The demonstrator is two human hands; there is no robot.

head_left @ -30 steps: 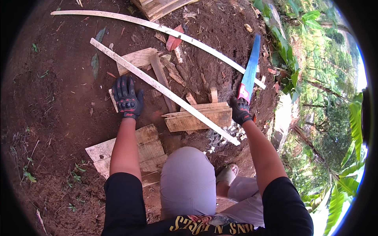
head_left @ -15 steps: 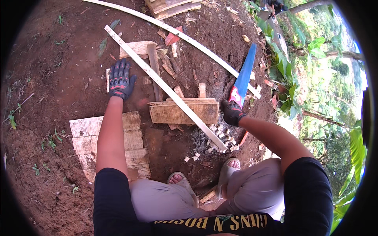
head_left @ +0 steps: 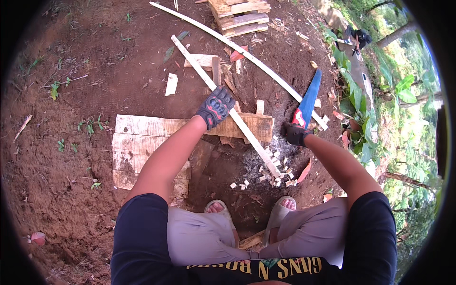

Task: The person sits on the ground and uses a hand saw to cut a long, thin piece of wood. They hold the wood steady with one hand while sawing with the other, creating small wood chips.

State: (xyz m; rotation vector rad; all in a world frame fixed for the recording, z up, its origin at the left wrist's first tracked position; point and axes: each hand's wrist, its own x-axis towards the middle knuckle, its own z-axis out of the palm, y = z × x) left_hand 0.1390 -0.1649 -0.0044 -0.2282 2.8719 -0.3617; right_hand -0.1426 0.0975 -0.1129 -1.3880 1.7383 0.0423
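Observation:
A long pale wooden strip (head_left: 250, 132) slants across a plank block (head_left: 259, 126), its lower end among small cut-off pieces (head_left: 285, 172). My left hand (head_left: 216, 108), in a black and red glove, is on the strip with its fingers curled over it. Where the fingertips meet the wood is hidden. My gloved right hand (head_left: 297, 134) is closed on the handle of a handsaw (head_left: 309, 97). The blue blade points up and away from me, apart from the strip on the block, and crosses over a second long strip (head_left: 259, 64) lying on the ground.
Flat boards (head_left: 142, 156) lie side by side at the left. Stacked wood (head_left: 242, 21) stands at the far side. Grey ash (head_left: 254, 159) and a red leaf (head_left: 305, 171) are near my feet. Green plants (head_left: 354, 90) border the right, with another person (head_left: 358, 38) beyond.
My left hand has moved right, from the bare soil onto the wooden strip, and its fingers have curled. The right hand keeps hold of the saw. The whole view has shifted slightly.

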